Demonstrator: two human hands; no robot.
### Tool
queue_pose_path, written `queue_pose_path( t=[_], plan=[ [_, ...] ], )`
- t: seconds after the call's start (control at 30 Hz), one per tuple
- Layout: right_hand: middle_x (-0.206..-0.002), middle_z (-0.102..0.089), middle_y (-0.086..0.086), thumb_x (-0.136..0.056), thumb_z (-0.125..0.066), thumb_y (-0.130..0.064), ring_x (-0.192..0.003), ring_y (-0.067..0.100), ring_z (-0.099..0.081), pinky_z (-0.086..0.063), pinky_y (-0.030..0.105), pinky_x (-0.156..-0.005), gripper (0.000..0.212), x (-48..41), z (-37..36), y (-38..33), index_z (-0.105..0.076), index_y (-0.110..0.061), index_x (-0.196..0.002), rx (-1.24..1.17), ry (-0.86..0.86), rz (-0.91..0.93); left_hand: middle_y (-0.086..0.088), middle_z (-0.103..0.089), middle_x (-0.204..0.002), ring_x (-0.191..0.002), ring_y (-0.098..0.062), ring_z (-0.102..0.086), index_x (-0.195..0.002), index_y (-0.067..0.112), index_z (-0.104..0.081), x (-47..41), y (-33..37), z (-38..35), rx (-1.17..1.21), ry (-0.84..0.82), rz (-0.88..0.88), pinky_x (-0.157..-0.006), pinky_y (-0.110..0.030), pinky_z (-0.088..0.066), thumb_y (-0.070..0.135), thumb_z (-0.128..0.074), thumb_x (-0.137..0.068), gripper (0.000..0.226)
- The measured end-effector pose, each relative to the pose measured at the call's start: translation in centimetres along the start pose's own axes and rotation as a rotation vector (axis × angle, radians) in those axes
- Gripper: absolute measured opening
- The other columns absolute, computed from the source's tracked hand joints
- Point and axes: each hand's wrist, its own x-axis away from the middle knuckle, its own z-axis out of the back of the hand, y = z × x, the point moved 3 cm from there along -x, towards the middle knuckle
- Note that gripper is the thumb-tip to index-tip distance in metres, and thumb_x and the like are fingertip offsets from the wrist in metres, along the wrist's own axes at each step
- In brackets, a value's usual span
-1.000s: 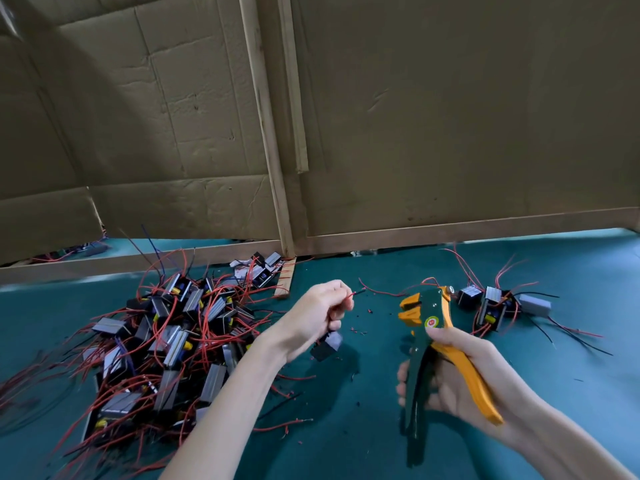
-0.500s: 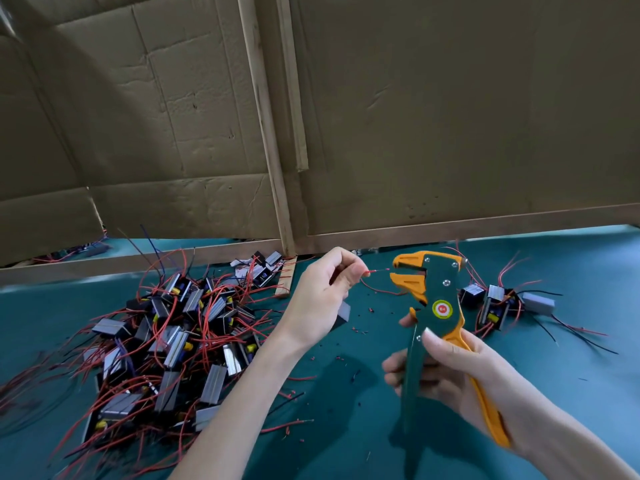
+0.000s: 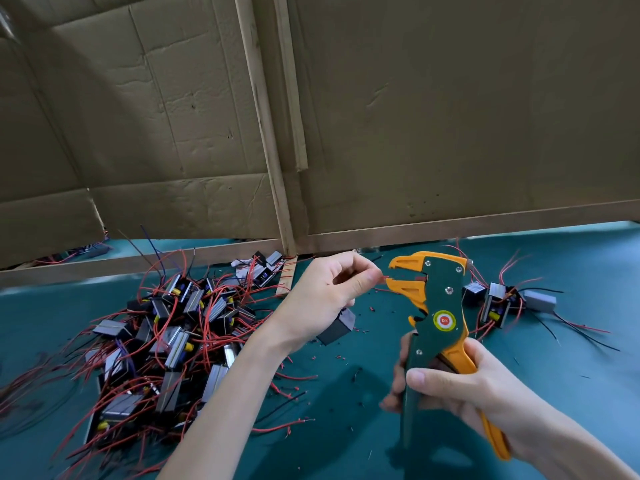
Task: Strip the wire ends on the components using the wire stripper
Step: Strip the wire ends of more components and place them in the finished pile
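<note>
Wire end [image 3: 382, 279], red, short and projecting from the left hand [image 3: 325, 299], sits at the mouth of the wire stripper [image 3: 438, 306], level with the lower orange jaw; whether it has entered between the jaws cannot be told. The jaws stand apart. The left thumb and forefinger pinch the wire close behind its tip, and the remaining fingers are curled loosely. The wire's component [image 3: 337, 329], a dark block, hangs below that hand, clear of the green table [image 3: 346, 445]. The right hand [image 3: 460, 389] grips the stripper upright, its fingers wrapped round both handles and the thumb laid across the green one. A large pile of components [image 3: 173, 334] with tangled red leads lies to the left, and a small group [image 3: 495, 303] lies to the right beyond the tool. Red insulation scraps [image 3: 360, 330] dot the table. Risks assessed: the pinching fingertips are very near the jaws and could be caught on the squeeze; so short an exposed length may seat too shallowly, giving a missed or partial strip; the hanging component's weight could drag the wire askew, leaving nicked strands.
</note>
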Motion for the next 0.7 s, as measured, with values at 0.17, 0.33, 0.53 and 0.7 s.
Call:
queue_pose_path(
  t=[0.17, 0.33, 0.53, 0.7],
  plan=[
    [-0.082, -0.064, 0.035, -0.034, -0.102, -0.020, -0.071, 0.048, -0.067, -0.058, 0.045, -0.065, 0.077, 0.1, -0.1, -0.2, -0.063, 0.007, -0.094, 0.020, 0.044, -0.044, 0.019, -0.050, -0.061, -0.059, -0.002, -0.037, -0.073, 0.032, -0.069, 0.1, 0.4, 0.2, 0.006, -0.024, 0.010, -0.055, -0.012, -0.033, 0.025, -0.061, -0.093, 0.022],
    [-0.070, -0.062, 0.031, -0.033, -0.102, -0.028, -0.059, 0.041, -0.062, -0.056, 0.041, -0.057, 0.060, 0.3, -0.5, -0.1, -0.068, -0.005, -0.077, 0.076, 0.059, -0.041, 0.020, -0.054, -0.061, -0.057, 0.003, -0.043, -0.076, 0.024, -0.067, 0.3, 0.8, 0.6, -0.040, -0.039, 0.003, -0.057, -0.009, -0.035, 0.019, -0.062, -0.092, 0.017],
    [-0.042, -0.046, 0.018, -0.056, -0.085, -0.029, -0.030, 0.023, -0.042, -0.037, 0.020, -0.034, 0.038, 0.0, -1.2, 0.5, -0.051, -0.012, -0.048, 0.189, 0.222, 0.045, 0.018, -0.053, -0.060, -0.055, 0.000, -0.040, -0.080, 0.022, -0.068, 0.3, 0.5, 0.6, -0.083, -0.076, 0.060, -0.056, -0.011, -0.035, 0.019, -0.062, -0.093, 0.015],
    [-0.060, -0.056, 0.024, -0.044, -0.096, -0.029, -0.048, 0.033, -0.057, -0.052, 0.037, -0.047, 0.044, -0.3, -1.1, 0.7, -0.065, -0.006, -0.065, 0.037, 0.069, -0.020, 0.009, -0.056, -0.074, -0.061, -0.011, -0.034, -0.083, 0.020, -0.066, 0.2, -0.8, 0.7, -0.040, -0.067, 0.180, -0.061, -0.018, -0.033, 0.021, -0.059, -0.094, 0.014]
  ],
)
